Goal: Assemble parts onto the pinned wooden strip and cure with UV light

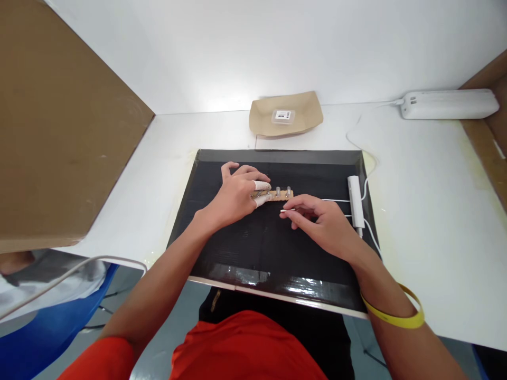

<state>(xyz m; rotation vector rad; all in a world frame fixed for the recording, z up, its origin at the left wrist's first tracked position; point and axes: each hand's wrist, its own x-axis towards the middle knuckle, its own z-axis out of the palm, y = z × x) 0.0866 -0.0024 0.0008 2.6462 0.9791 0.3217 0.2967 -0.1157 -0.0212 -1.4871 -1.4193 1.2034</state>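
On the black mat (pixel 245 248), my left hand (pixel 240 192) pinches the left end of a narrow brown strip (pixel 282 196) between thumb and forefinger. Both of these fingers wear white covers. Small clear and silvery pieces (pixel 289 191) stand in a row along the strip; their kind is too small to make out. Just below the strip's right end, my right hand (pixel 317 219) is closed on a thin white stick-like piece (pixel 284 211), its tip pointing left. The tip is apart from the strip. My fingers hide the rest of it.
A white hub (pixel 355 203) with white cables lies on the mat's right side. Behind the mat, a cardboard tray (pixel 309 113) holds a small clear labelled box (pixel 283 116). A white power strip (pixel 449 104) lies back right. Brown panels (pixel 59 121) flank the table.
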